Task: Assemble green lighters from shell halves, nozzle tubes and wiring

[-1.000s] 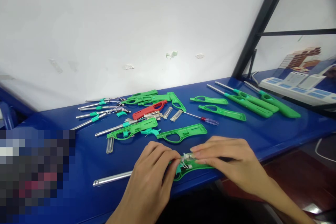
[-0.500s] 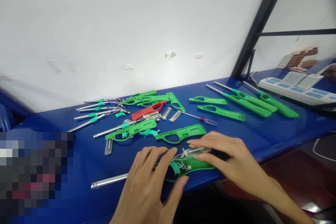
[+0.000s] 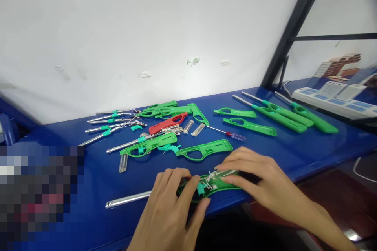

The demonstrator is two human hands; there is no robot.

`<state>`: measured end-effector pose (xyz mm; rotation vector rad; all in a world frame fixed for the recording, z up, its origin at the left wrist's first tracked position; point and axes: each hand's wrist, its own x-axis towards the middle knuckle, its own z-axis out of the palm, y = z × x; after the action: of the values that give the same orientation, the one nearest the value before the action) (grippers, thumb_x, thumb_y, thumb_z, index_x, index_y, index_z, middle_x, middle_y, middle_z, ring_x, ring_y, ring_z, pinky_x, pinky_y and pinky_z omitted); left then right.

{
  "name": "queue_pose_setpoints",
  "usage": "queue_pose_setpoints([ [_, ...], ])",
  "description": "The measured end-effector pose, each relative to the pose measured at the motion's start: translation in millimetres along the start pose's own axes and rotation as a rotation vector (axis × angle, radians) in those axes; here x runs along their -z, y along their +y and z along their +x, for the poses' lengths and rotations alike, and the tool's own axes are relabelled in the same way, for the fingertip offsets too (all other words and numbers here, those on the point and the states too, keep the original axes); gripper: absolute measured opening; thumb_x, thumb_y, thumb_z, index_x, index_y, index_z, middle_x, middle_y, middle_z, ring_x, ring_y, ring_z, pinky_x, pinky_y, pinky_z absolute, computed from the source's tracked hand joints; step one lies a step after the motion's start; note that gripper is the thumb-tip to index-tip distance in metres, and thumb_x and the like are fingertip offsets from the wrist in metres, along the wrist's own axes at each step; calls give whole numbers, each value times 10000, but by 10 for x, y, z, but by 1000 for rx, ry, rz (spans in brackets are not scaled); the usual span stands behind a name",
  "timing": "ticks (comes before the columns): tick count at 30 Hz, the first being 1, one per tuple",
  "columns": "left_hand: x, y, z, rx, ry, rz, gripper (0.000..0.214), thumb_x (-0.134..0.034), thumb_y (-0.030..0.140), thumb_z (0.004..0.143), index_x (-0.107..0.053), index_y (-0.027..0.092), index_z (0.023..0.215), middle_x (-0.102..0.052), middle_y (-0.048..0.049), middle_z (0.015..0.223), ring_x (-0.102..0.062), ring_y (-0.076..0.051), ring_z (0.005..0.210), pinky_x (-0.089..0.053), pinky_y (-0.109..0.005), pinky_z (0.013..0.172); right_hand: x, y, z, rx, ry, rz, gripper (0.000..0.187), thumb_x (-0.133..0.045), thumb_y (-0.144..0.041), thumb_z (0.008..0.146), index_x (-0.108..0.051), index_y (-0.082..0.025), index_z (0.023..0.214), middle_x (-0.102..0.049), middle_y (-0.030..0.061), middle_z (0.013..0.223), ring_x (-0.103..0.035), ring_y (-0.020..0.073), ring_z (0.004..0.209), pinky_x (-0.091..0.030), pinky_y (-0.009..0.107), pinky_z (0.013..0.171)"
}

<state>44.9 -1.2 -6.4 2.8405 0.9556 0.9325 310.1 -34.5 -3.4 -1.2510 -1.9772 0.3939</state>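
Note:
Near the front edge of the blue table lies an opened green gas lighter shell [image 3: 229,185], its metal tube [image 3: 128,199] pointing left. My left hand [image 3: 167,208] is closed over the tube end of the shell, hiding part of it. A teal trigger [image 3: 201,188] and thin white wires show just beyond those fingers. Between the fingertips of my right hand [image 3: 262,176] is a clear fuel tank [image 3: 223,173], lying along the handle part of the shell. Whether the tank is fully seated I cannot tell.
Behind my hands lie a green half shell [image 3: 204,150], a red half shell [image 3: 167,123], loose clear tanks [image 3: 198,130] and a screwdriver [image 3: 235,136]. Several tube assemblies [image 3: 101,128] are at left. Closed green lighters [image 3: 279,119] lie at right, near a power strip [image 3: 321,100].
My right hand has lowered the clear tank towards the green shell's handle. My left hand keeps its hold, and the view has shifted slightly.

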Motion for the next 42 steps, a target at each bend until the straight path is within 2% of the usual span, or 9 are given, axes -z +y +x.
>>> queue_pose_setpoints([
  [4,0,4,-3,-30,-2,-4,244,-590,208,1050,-611,173,1291,-642,-115,1164,-641,-271,1026,-586,-457,877,7,3,-2,3,-3,11,180,-701,-284,1048,-779,-320,1206,-798,-6,1110,-709,188,1040,-568,288,897],
  [13,6,6,7,-64,10,21,237,-561,211,1071,-606,162,1299,-662,-112,1161,-660,-272,1032,-553,-464,890,17,0,-8,-11,-26,38,227,-689,-271,1057,-791,-359,1239,-798,-38,1161,-724,149,1066,-565,225,932],
  [19,17,2,21,-63,-22,7,252,-586,195,1051,-618,161,1299,-634,-95,1068,-635,-256,931,-565,-459,835,40,3,-13,-11,-33,49,236,-682,-255,1057,-806,-347,1236,-815,-23,1164,-735,169,1071,-583,250,933],
  [32,-2,-13,-4,-60,-34,1,283,-569,179,1053,-594,163,1335,-604,-129,1176,-634,-280,1040,-585,-511,918,22,25,2,64,-15,57,261,-655,-235,1070,-802,-335,1262,-834,-13,1185,-736,176,1068,-589,269,928],
  [37,-4,-4,26,-23,-41,-18,257,-558,192,1057,-588,189,1312,-624,-117,1173,-649,-272,1028,-601,-447,857,20,21,4,55,-27,48,261,-650,-235,1071,-810,-339,1250,-837,-19,1180,-738,180,1069,-592,274,928],
  [42,-13,-22,19,-16,-26,-15,308,-563,197,1043,-574,232,1348,-636,-103,1174,-669,-274,1011,-605,-425,809,47,-8,11,54,-47,39,336,-621,-204,1077,-777,-359,1331,-828,-2,1205,-740,189,1078,-610,284,918],
])
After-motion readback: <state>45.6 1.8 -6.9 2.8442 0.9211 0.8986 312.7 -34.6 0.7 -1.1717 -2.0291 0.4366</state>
